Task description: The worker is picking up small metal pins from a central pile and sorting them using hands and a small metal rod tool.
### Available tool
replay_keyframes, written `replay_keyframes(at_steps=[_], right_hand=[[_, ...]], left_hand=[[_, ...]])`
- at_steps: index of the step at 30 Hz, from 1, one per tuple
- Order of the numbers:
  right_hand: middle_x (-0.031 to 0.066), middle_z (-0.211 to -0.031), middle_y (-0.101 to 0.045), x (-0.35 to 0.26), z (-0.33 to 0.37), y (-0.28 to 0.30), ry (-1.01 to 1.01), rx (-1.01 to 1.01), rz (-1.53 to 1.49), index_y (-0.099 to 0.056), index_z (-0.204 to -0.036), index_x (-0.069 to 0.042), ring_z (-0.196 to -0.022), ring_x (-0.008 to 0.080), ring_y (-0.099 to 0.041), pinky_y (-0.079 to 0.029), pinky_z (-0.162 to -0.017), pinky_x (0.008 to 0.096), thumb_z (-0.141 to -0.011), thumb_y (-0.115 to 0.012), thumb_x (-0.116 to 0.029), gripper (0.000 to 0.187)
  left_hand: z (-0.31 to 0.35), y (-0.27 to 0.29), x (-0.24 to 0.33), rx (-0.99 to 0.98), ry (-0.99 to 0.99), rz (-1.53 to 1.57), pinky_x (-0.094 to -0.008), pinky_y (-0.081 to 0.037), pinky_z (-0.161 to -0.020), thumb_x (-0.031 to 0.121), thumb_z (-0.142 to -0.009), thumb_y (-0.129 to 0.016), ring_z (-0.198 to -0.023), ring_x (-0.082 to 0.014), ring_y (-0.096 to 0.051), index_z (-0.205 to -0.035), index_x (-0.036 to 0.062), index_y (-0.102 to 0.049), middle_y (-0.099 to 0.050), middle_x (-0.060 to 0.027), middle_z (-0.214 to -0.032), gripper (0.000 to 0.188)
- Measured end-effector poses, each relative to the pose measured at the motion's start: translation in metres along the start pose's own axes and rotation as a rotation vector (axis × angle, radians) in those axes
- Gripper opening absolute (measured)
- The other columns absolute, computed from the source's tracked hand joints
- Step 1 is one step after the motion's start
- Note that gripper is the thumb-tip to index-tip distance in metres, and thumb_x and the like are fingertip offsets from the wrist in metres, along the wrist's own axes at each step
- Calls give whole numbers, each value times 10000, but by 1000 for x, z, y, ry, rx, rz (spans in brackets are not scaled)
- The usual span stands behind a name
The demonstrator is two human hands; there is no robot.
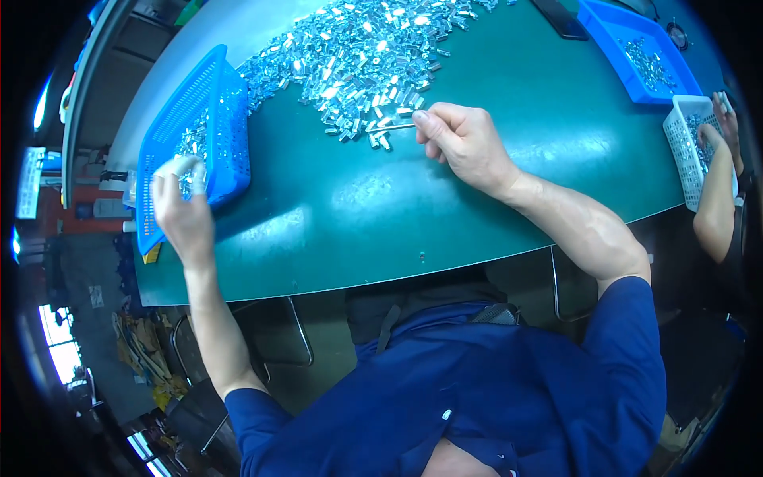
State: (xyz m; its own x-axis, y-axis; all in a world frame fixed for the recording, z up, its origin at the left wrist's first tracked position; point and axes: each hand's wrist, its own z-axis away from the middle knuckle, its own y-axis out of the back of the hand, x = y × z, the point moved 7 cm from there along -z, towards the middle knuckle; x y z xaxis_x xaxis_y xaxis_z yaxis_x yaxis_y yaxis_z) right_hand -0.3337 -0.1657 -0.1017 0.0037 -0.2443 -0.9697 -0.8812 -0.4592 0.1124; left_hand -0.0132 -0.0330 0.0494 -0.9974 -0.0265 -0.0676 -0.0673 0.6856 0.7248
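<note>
My right hand (463,145) is closed around a thin metal rod (391,127), held between thumb and fingers. The rod points left, its tip over the near edge of a large heap of small shiny metal pieces (358,60). My left hand (184,213) reaches over the near end of a blue perforated plastic basket (230,143) at the left. Its fingers are curved but apart, with pale coverings on the tips, and no piece shows between them. More small metal pieces (193,143) lie inside this basket.
On the green tabletop (342,215), a blue tray (612,48) with small pieces stands at the far right, beside a dark flat object (559,17). A co-worker's hands (719,131) are at a white basket (690,171) on the right. Metal-legged seats (302,334) stand below the table edge.
</note>
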Motion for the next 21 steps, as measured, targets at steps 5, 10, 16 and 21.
replay_keyframes(at_steps=[5,10,16,21], right_hand=[[11,-665,-636,-1,1,0,14,-8,3,-684,-822,-30,-611,65,-574,-433,-545,262,-1079,-603,-330,404],[19,-663,-649,1,0,-8,-19,-61,5,-697,-826,-27,-608,66,-564,-421,-543,275,-1067,-617,-307,379],[25,-688,-659,8,1,-9,-59,-89,47,-712,-864,-17,-629,78,-578,-445,-566,284,-1050,-635,-269,322],[40,-727,-677,13,2,-10,-68,-82,110,-723,-912,-5,-659,94,-608,-481,-603,292,-1030,-657,-222,255]], left_hand=[[-8,-35,27,-71,27,310,-405,-535,-937,67,-911,-769,-1056,-301,-690,-1137,44,-748,-734,-131,-1093,228],[30,-123,97,-325,-56,316,-416,-534,-852,121,-851,-826,-957,-317,-672,-1093,58,-756,-694,-128,-1008,259],[35,-144,107,-299,-18,349,-397,-542,-827,85,-861,-812,-939,-293,-681,-1014,40,-748,-700,-120,-995,172],[42,-130,116,-273,24,660,-391,-537,-812,22,-839,-807,-932,-290,-673,-984,42,-720,-711,-106,-981,171]])
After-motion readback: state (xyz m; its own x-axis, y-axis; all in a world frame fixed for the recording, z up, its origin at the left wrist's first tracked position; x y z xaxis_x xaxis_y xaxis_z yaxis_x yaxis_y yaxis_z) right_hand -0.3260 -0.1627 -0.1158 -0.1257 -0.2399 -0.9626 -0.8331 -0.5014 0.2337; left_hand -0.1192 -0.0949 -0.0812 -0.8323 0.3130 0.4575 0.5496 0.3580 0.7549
